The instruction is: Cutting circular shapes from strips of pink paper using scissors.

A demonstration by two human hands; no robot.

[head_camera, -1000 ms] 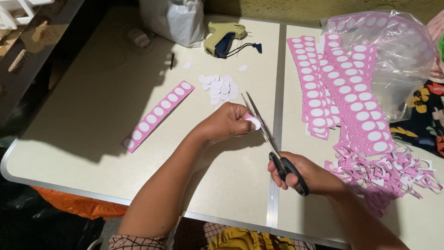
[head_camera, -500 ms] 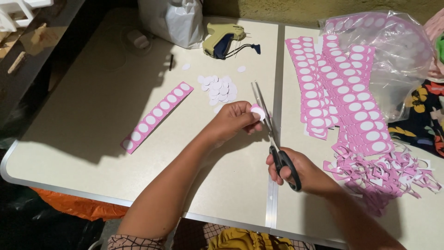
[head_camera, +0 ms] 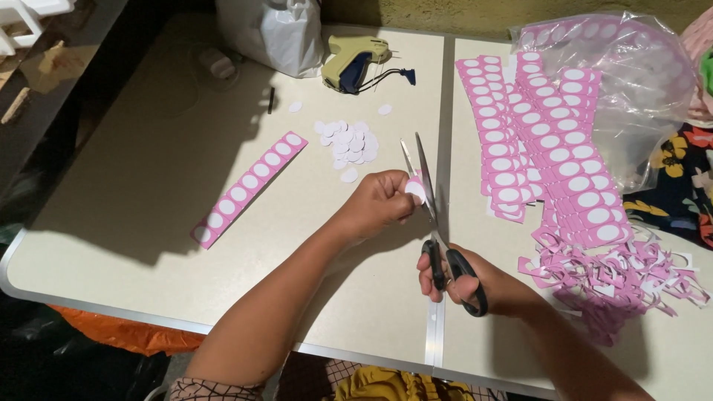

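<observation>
You have one pair of scissors (head_camera: 434, 223), one small paper piece (head_camera: 414, 188), one lone pink strip (head_camera: 249, 188), one heap of white circles (head_camera: 347, 142), one tag gun (head_camera: 355, 61) and two bags. The pink strips on the right are too many to count.

Your left hand (head_camera: 377, 202) is pinched shut on the paper piece. The piece sits at your fingertips, touching the scissor blades. Your right hand (head_camera: 475, 284) is closed around the black scissor handles, and the blades are a little apart, pointing away from you. The scissors are between your two hands, over the table (head_camera: 134, 245).
</observation>
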